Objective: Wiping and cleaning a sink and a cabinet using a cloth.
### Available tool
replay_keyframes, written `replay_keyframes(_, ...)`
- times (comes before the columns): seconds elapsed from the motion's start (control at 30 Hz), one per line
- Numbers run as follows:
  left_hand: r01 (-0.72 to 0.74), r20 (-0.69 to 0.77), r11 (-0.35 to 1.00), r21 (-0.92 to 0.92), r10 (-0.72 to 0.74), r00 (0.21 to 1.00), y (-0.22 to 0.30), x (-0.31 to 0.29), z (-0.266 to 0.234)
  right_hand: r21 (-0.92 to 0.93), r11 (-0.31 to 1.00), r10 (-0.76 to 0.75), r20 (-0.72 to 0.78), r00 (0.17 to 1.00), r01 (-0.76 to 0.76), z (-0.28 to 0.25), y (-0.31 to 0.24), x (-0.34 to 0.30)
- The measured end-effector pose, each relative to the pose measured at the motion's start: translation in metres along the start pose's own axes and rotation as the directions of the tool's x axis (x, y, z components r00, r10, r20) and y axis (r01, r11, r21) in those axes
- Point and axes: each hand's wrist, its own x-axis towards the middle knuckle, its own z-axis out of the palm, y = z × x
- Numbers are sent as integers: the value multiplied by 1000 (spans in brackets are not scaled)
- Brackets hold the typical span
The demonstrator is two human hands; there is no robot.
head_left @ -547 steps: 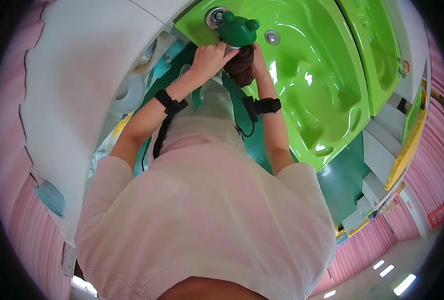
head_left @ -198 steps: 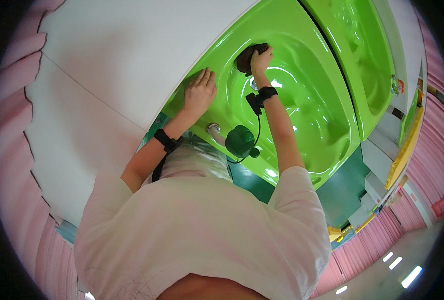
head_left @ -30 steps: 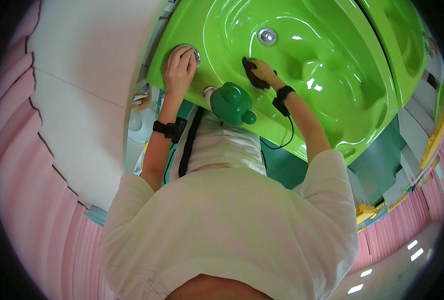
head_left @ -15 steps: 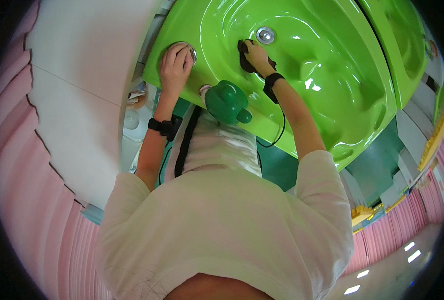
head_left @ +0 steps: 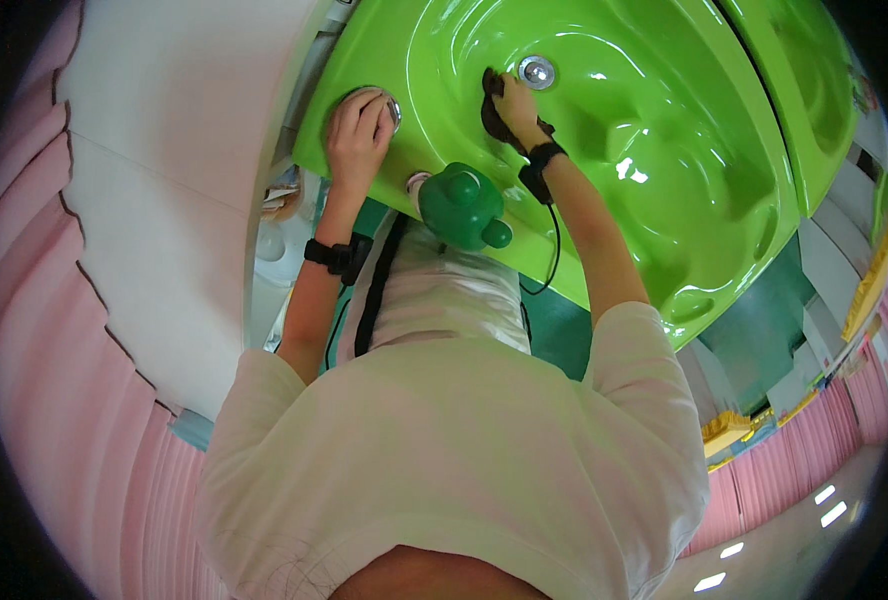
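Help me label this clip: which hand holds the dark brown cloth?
The right hand grips the cloth inside the nearer green basin; the left hand lies over a round metal fitting.

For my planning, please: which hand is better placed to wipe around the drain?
Probably the right hand: it holds the brown cloth near the drain; the left hand lies over a round metal fitting.
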Motion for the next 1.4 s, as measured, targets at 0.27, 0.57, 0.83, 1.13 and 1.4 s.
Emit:
replay_keyframes(0.27, 16, -34, 999, 42, -14, 999, -8, -8, -7, 324, 932, -235, 204, 950, 161, -35, -30, -72)
replay_keyframes(0.57, 19, -25, 999, 30, -18, 1000, -6, -5, -4, 496, 791, -370, -79, 926, 358, -68, -112, -33)
replay_keyframes(0.83, 5, -20, 1000, 29, -5, 1000, -8, -6, -2, 496, 783, -393, -76, 917, 376, -67, -107, -28)
replay_keyframes(1.13, 43, 28, 999, -13, -42, 999, -4, -7, -6, 70, 994, 14, 705, 709, -89, -105, 62, -161)
replay_keyframes(1.4, -11, -1, 1000, 13, 11, 1000, -8, -10, -2, 505, 846, -395, 380, 837, 171, -83, -59, -100)
